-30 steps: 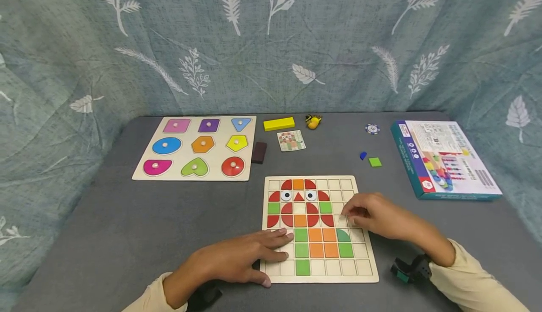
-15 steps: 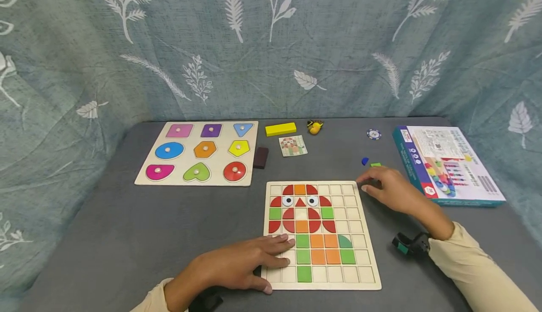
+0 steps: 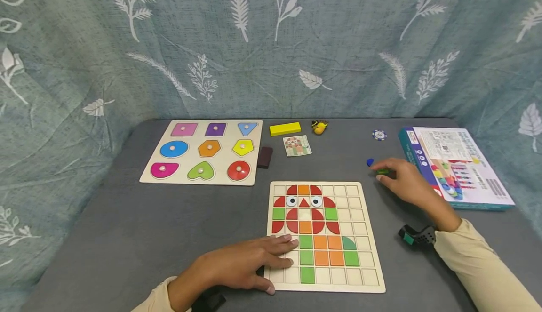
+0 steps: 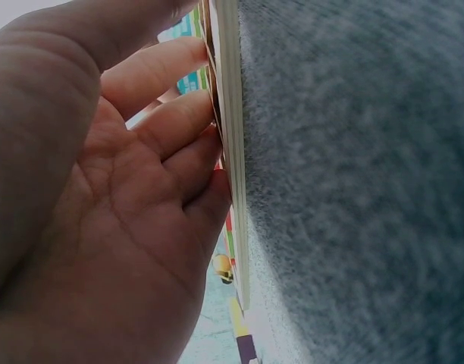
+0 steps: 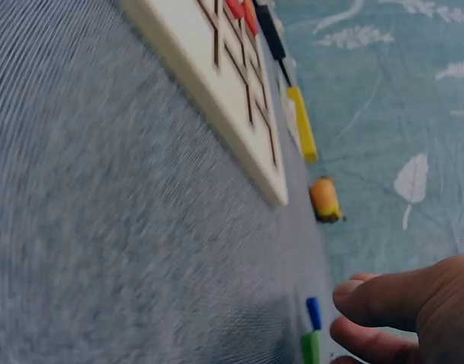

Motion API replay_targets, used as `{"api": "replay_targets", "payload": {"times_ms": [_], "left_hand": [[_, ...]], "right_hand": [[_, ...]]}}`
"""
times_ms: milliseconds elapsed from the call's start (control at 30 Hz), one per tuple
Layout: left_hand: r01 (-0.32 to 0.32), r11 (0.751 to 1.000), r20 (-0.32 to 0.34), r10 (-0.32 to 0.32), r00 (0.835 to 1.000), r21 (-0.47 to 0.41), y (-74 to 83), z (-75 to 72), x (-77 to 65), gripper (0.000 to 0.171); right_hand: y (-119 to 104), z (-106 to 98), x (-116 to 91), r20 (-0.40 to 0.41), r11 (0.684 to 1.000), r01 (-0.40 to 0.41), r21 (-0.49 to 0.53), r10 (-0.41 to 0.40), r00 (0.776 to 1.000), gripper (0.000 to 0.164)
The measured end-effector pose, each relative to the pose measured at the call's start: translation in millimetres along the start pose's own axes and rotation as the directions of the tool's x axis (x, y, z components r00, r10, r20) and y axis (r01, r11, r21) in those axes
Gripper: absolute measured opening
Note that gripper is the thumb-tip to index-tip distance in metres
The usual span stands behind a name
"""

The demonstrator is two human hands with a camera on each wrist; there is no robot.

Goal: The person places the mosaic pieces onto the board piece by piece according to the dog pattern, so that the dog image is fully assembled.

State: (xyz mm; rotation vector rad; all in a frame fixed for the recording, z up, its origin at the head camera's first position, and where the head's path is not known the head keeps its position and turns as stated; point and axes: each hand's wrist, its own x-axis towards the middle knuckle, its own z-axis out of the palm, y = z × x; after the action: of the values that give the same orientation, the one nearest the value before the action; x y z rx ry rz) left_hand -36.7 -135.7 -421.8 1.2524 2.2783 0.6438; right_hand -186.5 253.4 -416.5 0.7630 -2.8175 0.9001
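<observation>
A square wooden grid board (image 3: 371, 276) lies on the table, filled partly with red, orange and green tiles that form a bird-like pattern with two round eyes. My left hand (image 3: 245, 262) rests on its lower left corner, fingers spread over the cells and thumb at the front edge. Right of the board, my right hand (image 3: 404, 180) reaches low over a green square tile (image 3: 383, 171), partly hidden by the fingers. A small blue piece (image 3: 370, 162) lies just beyond the index fingertip. In the right wrist view, thumb and fingers stand apart beside the green tile.
A shape puzzle board (image 3: 148, 176) with knobbed pieces lies back left. Near it are a dark brown block (image 3: 265, 157), a yellow block (image 3: 285, 129), a pattern card (image 3: 297, 146) and a yellow toy (image 3: 319, 127). A poker chip (image 3: 379, 135) and a box (image 3: 463, 166) lie right.
My right hand has moved from the board's right side outward and back to the green tile. The left hand keeps its place on the board. The head view has shifted slightly.
</observation>
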Motion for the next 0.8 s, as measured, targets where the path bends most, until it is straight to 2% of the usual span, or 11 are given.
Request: {"api": "replay_targets", "payload": {"times_ms": [133, 433, 667, 800], "left_hand": [[0.004, 1.0, 0.002, -0.004, 1.0, -0.005, 0.1, -0.4, 0.1, 0.06], [0.014, 1.0, -0.003, -0.014, 1.0, -0.005, 1.9, -1.3, -0.9, 0.059], [0.013, 1.0, -0.004, -0.013, 1.0, -0.005, 1.6, -2.2, -1.5, 0.059], [0.007, 1.0, -0.003, -0.007, 1.0, 0.002, 1.6, -2.7, -1.4, 0.059]], "right_hand": [[6.4, 2.0, -0.8, -0.05, 1.0, -0.016, 0.003, 0.017, 0.999, 0.023], [7.7, 4.3, 6.8, -0.034, 0.994, -0.098, -0.051, 0.096, 0.995, 0.034], [7.1, 8.9, 13.8, -0.086, 0.991, -0.106, -0.081, 0.099, 0.991, 0.026], [5.0, 9.2, 13.3, -0.076, 0.988, -0.122, -0.09, 0.115, 0.99, 0.026]]}}
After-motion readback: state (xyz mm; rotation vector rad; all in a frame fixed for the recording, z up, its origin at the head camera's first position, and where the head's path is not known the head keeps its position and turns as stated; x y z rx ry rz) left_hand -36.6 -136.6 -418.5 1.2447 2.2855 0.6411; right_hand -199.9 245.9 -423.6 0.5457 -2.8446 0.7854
